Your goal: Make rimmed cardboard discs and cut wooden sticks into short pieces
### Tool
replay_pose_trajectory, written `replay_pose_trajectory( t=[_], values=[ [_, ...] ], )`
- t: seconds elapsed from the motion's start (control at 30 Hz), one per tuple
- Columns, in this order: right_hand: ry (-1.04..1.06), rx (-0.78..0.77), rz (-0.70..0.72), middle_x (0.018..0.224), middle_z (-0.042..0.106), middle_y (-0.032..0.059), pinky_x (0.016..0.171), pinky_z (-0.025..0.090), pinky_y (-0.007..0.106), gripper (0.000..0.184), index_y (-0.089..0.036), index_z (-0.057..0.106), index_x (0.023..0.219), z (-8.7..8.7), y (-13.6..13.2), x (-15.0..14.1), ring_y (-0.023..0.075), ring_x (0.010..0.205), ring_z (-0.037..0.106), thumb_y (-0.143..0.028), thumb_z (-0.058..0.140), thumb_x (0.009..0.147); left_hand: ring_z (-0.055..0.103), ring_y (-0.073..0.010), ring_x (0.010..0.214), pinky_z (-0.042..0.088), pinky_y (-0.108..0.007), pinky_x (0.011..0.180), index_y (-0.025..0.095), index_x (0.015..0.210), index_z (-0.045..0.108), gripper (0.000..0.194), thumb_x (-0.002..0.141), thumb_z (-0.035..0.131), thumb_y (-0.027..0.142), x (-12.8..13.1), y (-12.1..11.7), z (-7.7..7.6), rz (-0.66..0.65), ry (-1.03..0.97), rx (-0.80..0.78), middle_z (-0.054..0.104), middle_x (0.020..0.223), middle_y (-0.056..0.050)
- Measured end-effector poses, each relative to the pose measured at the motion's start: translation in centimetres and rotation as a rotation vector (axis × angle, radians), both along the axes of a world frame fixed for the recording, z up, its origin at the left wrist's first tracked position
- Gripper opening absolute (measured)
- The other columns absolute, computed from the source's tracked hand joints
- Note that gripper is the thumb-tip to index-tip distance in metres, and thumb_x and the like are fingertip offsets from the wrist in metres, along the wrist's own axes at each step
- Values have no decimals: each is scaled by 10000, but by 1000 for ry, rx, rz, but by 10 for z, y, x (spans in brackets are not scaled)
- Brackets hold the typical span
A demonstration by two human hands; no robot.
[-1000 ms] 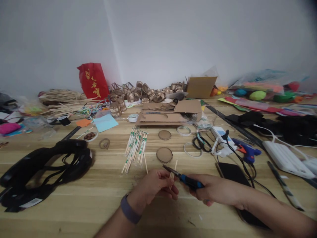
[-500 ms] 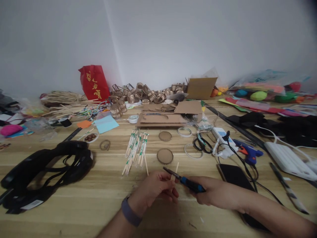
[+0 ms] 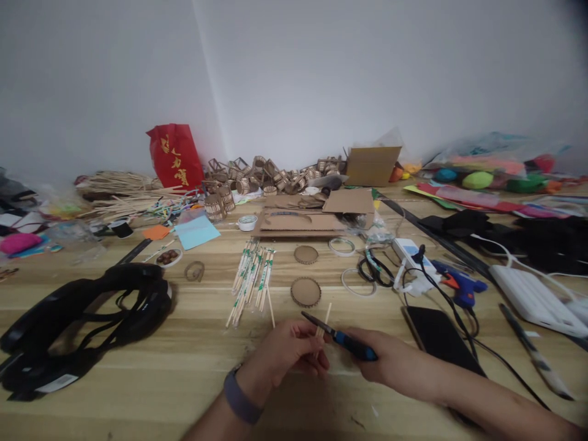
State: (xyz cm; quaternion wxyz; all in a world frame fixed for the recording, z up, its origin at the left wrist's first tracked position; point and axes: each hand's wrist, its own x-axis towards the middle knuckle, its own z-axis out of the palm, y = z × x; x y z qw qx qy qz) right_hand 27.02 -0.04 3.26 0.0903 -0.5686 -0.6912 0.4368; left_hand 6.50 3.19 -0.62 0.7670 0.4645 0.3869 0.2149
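Note:
My left hand point(image 3: 294, 352), with a purple band on its wrist, is closed on a few short pale wooden sticks point(image 3: 328, 313); one rises above the fingers. My right hand point(image 3: 383, 358) grips the blue-and-black handles of long-nose pliers point(image 3: 353, 344). Their dark jaws lie across the sticks, close to my left fingertips. Whether the jaws press on the wood, I cannot tell. Beyond my hands lie two round cardboard discs, the nearer disc point(image 3: 305, 292) with a ridged rim. Wrapped chopsticks point(image 3: 252, 278) and one loose stick point(image 3: 271, 307) lie to the left.
A black headset point(image 3: 142, 306) takes up the left side. On the right are a phone point(image 3: 441, 337), a blue glue gun point(image 3: 463, 286), cables and a white power bank point(image 3: 537, 297). Cardboard sheets point(image 3: 303, 222), small woven baskets point(image 3: 280, 174) and a red bag point(image 3: 175, 156) stand farther back.
Both hands stay nearly in place. The pliers and right hand have shifted very slightly to the left, and the view has tilted a little.

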Motion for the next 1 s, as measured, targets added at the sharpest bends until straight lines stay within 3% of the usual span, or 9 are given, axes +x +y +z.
replay_pose_trajectory(
  t=[0.17,0.33,0.43,0.57,0.67,0.83,1.0],
  values=[
    [45,94,-17,932,699,33,796,425,292,442,-193,666,975,-13,-5,-1,231,895,598,-114,466,588,590,-104,494,394,-219,514,134,834,631,486,557,752,515,0,0,1,-11,18,0,625,585,12],
    [27,84,-48,817,654,21,733,410,280,349,-200,641,880,-14,-5,-4,215,822,568,-134,461,588,592,-110,491,395,-226,510,141,830,591,502,566,739,541,2,0,-4,-7,37,29,629,610,3],
    [95,16,-58,783,604,5,711,389,275,352,-197,621,869,-10,-3,-4,194,786,525,-162,461,557,574,-106,458,375,-217,470,152,819,555,522,564,725,574,3,1,-3,-8,54,72,623,605,6],
    [296,-238,-83,714,497,-24,610,347,250,371,-184,591,853,1,-4,-4,143,684,447,-215,469,505,507,-74,392,333,-207,423,148,804,567,505,624,663,610,3,0,3,-34,58,120,608,594,16],
    [377,-383,-137,751,500,-24,594,338,233,392,-184,581,862,10,-5,-5,134,706,453,-220,498,481,469,-65,369,305,-206,409,144,806,586,493,644,643,607,3,-1,6,-29,68,107,593,566,27],
    [382,-402,-166,750,509,-21,592,336,227,355,-179,572,829,15,-6,-8,129,714,454,-218,514,481,456,-67,378,314,-214,424,139,773,586,486,618,648,596,4,-1,5,-14,55,69,565,531,36],
    [371,-359,-158,742,512,-20,575,342,231,354,-185,562,835,5,-6,-8,133,703,457,-219,489,490,465,-71,395,322,-215,436,153,721,563,430,617,651,560,3,0,2,2,52,72,555,525,41]
  ],
)
